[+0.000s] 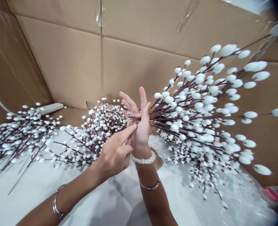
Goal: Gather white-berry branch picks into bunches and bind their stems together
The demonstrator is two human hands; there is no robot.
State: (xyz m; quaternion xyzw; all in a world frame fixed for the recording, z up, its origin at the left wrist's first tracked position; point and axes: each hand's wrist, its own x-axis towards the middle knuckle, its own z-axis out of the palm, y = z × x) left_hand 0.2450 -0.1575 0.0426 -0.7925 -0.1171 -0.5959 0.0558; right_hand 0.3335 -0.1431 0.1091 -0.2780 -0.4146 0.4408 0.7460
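Note:
My right hand (141, 128) grips a bunch of artificial white berry stems (200, 103) between thumb and palm, with its other fingers raised. The berry heads fan out to the right, and the brown stem ends stick out to the left of the thumb. My left hand (116, 152) touches those stem ends with its stretched index finger. Its thumb is apart and the other fingers are curled, partly hidden. Behind my left hand lies a pile of white berry stems (106, 121). More berry stems (190, 150) lie below the held bunch.
Another heap of berry stems (23, 135) rests at the left on the white table covering (82, 194). Tall cardboard (65, 56) walls stand behind and at the left. Clear plastic wrapping (237, 194) lies at the lower right, near a red-and-white item (272, 194).

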